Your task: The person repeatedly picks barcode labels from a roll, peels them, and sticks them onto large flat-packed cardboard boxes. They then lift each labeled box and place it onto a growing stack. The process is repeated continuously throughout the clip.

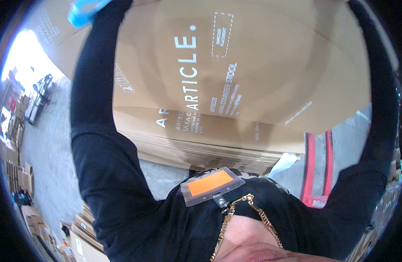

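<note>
Both my arms, in black sleeves, stretch up along the sides of a large flat brown cardboard carton with white print. What looks like a light blue glove on my left hand shows beside the sleeve at the upper left; its fingers cannot be made out. My right hand lies beyond the top edge. The carton leans over a stack of flattened cardboard close in front of my body. Whether either hand touches the carton is hidden.
Red pallet jack forks lie on the grey concrete floor at the right. Another brown carton stands at the upper left. A wheeled cart and piled boxes are farther left. Cardboard sheets stand at the lower left.
</note>
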Tool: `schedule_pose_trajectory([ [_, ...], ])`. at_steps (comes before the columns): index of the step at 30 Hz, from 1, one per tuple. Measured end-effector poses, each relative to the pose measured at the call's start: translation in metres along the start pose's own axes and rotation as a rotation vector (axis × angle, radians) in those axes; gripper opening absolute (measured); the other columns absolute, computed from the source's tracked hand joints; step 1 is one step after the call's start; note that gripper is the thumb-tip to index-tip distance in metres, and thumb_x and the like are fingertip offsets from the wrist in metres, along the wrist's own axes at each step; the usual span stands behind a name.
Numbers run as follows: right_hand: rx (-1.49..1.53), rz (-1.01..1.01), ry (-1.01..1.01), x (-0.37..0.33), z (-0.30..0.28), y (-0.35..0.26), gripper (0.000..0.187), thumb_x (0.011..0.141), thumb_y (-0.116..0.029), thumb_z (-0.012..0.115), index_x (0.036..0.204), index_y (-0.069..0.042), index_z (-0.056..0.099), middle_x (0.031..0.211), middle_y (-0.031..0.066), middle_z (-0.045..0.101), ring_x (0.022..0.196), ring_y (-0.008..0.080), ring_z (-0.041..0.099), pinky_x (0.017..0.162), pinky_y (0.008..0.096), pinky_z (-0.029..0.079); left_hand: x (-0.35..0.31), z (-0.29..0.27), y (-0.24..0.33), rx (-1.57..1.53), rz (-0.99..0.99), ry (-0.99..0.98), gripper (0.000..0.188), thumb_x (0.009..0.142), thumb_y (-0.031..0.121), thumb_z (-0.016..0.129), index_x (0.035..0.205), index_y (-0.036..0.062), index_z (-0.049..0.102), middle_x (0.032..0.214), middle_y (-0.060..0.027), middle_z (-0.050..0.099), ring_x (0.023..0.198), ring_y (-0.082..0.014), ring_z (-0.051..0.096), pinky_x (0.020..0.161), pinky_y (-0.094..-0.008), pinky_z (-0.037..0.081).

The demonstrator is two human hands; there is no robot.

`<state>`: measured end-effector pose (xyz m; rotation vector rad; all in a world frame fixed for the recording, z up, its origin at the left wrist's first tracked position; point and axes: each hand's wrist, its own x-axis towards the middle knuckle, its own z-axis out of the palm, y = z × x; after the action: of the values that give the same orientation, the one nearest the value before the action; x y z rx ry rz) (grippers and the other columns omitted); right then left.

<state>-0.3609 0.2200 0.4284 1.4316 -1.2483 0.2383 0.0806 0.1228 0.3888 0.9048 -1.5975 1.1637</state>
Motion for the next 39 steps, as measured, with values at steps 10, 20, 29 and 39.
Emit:
schedule_pose_trajectory([
  [10, 0.568, 0.136, -0.379, -0.225, 0.121, -0.294, 0.099, 0.084, -0.073, 0.047, 0.156, -0.015, 0.012, 0.162, 0.0167, 0.001, 0.149, 0.033, 0.004, 0.114, 0.064, 0.012, -0.373, 0.058, 0.07, -0.279, -0.078, -0.743, 0.078, 0.086, 0.067, 0.049, 0.153, 0.0348, 0.024, 0.162, -0.0119, 0.008, 0.147, -0.0424, 0.006, 0.108, -0.0717, 0.016],
  [20, 0.791, -0.241, -1.218, -0.337, 0.047, -0.409, 0.138, 0.051, -0.07, 0.08, 0.156, -0.02, 0.005, 0.16, 0.0196, -0.009, 0.148, 0.0399, -0.003, 0.107, 0.0733, 0.016, -0.46, -0.019, 0.076, -0.357, 0.254, -1.572, 0.121, 0.063, 0.084, 0.059, 0.156, 0.0241, 0.011, 0.161, -0.0203, 0.003, 0.146, -0.047, 0.005, 0.114, -0.0636, 0.013],
  [29, 0.79, -0.317, -1.162, -0.332, 0.03, -0.39, 0.116, 0.065, -0.039, 0.086, 0.154, -0.021, 0.014, 0.156, 0.0246, 0.02, 0.143, 0.0397, 0.026, 0.104, 0.0578, 0.04, -0.439, -0.028, 0.059, -0.539, 0.392, -1.617, 0.115, 0.072, 0.067, 0.067, 0.155, 0.0115, 0.012, 0.156, -0.0321, 0.01, 0.142, -0.0511, 0.016, 0.116, -0.0568, 0.015],
  [39, 0.58, -0.384, -1.078, -0.303, 0.003, -0.411, 0.076, 0.095, -0.021, 0.054, 0.155, -0.032, 0.008, 0.156, 0.0221, 0.023, 0.14, 0.041, 0.033, 0.095, 0.0667, 0.043, -0.514, -0.014, 0.048, 0.69, 1.088, -0.774, 0.07, 0.097, 0.05, 0.033, 0.133, -0.0089, 0.045, 0.11, -0.0309, 0.061, 0.1, -0.047, 0.061, 0.097, -0.0582, 0.043],
])
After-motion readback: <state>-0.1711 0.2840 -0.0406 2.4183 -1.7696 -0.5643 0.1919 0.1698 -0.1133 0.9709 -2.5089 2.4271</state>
